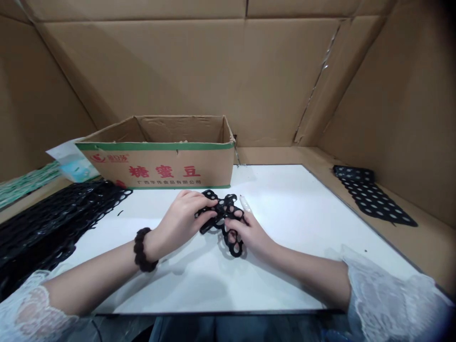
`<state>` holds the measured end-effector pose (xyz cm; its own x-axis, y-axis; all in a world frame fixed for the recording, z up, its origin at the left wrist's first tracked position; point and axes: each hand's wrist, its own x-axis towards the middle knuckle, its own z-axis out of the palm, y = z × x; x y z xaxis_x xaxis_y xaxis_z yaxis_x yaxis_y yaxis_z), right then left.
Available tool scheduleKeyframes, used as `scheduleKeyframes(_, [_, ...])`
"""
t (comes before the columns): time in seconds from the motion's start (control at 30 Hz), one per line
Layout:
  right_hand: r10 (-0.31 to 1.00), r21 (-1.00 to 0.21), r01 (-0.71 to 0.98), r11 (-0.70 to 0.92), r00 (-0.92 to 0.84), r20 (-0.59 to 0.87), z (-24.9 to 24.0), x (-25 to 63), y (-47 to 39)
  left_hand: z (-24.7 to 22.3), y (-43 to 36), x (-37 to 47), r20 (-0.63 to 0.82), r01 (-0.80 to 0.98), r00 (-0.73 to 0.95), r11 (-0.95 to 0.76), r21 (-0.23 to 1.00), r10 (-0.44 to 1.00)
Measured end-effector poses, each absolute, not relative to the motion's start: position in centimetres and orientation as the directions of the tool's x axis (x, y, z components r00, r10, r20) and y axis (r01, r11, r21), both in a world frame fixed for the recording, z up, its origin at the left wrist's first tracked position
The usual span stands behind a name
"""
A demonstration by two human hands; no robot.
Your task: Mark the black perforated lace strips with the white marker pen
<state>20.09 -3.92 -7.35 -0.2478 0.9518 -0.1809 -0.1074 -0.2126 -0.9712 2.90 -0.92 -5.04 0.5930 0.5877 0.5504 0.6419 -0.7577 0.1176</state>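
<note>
A black strip full of round holes (221,209), bunched and folded, lies between my two hands over the white tabletop. From the left, my left hand (185,213) pinches its upper left part between thumb and fingers. My right hand (251,232) grips the strip's right side, the thumb on top and fingertips showing through the holes. A slim white tool with a pointed tip (245,203) sticks up from behind my right fingers; its kind is hard to make out, and its lower part is hidden.
A cardboard box (156,164) with red lettering stands behind my hands. Left lies a heap of black holed strips (46,223), with a plastic packet (74,164) and green-white strands (30,183) beyond. Another black holed piece (374,194) rests at right. Cardboard walls (199,71) surround the tabletop (285,204).
</note>
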Motion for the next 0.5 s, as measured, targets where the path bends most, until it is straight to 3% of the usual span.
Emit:
scheduleKeyframes(0.17, [0.944,-0.957,-0.161,-0.242,-0.268,-0.194,-7.4,19.9,-3.9,-5.8,-1.8,3.2,0.542,0.636,0.644,-0.772,0.014,0.540])
scheduleKeyframes(0.33, [0.945,-0.968,-0.144,-0.205,-0.287,-0.158,-7.3,20.0,-4.0,-6.1,-2.4,3.3,0.580,0.640,0.625,-0.769,0.002,0.522])
scheduleKeyframes(0.43, [0.939,-0.966,-0.132,-0.223,-0.295,-0.177,-7.4,20.1,-4.0,-6.0,-2.3,3.2,0.580,0.641,0.599,-0.765,0.067,0.553])
scheduleKeyframes(0.5, [0.933,-0.967,-0.109,-0.228,-0.310,-0.185,-7.6,20.2,-4.0,-5.7,-2.2,3.3,0.554,0.644,0.554,-0.742,0.188,0.621])
